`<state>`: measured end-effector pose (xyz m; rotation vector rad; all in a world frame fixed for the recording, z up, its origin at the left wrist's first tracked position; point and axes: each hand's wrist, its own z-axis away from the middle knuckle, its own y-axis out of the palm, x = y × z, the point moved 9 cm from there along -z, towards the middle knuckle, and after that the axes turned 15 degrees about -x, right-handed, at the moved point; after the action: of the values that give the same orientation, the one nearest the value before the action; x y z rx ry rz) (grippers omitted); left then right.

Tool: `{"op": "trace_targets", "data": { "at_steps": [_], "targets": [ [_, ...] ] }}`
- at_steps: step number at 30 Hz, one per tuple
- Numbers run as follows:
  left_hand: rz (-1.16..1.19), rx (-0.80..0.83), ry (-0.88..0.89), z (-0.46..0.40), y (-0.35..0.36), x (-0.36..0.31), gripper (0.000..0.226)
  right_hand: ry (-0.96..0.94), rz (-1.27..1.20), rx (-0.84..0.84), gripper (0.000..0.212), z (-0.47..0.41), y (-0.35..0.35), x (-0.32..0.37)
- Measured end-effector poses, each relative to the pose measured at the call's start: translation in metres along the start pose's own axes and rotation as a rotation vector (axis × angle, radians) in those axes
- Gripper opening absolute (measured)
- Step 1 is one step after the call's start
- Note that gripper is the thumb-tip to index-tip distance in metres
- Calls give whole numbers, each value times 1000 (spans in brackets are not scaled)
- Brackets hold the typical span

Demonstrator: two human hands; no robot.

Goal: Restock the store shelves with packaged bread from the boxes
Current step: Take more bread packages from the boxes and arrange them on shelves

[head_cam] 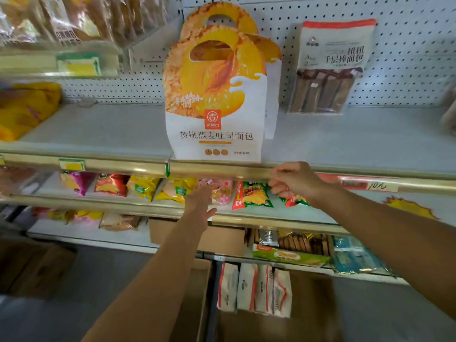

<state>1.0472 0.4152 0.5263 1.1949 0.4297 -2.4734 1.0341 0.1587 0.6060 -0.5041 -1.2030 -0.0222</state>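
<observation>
Two orange-and-white bread cartons [214,95] with cut-out handles stand one behind the other at the front edge of the white middle shelf [98,129]. A clear bread packet [328,67] with a red top leans on the pegboard to their right. My left hand [199,206] reaches under that shelf toward the snack bags, fingers loosely apart, holding nothing. My right hand [293,181] is curled just below the shelf's front rail, right of the cartons, with nothing visible in it. An open cardboard box [256,290] on the floor holds several white bread packets.
Yellow bags [27,107] lie at the shelf's left end. Snack bags [251,193] fill the shelf below. Wrapped loaves [64,18] sit on the top shelf. More cardboard boxes [37,265] stand on the floor at left. A red price strip [357,183] runs along the rail.
</observation>
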Motion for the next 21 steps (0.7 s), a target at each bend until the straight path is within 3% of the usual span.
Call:
{"op": "trace_targets", "data": {
  "at_steps": [9,15,21],
  "targets": [
    [-2,37,-261,34,44,164,23,184,90,164,18,2,-20,-151],
    [-90,-52,-388,34,50,293,16,336,145,224,23,3,-21,-283],
    [-244,65,-400,-7,81,414,18,518,194,264,28,-4,3,-419]
  ]
}}
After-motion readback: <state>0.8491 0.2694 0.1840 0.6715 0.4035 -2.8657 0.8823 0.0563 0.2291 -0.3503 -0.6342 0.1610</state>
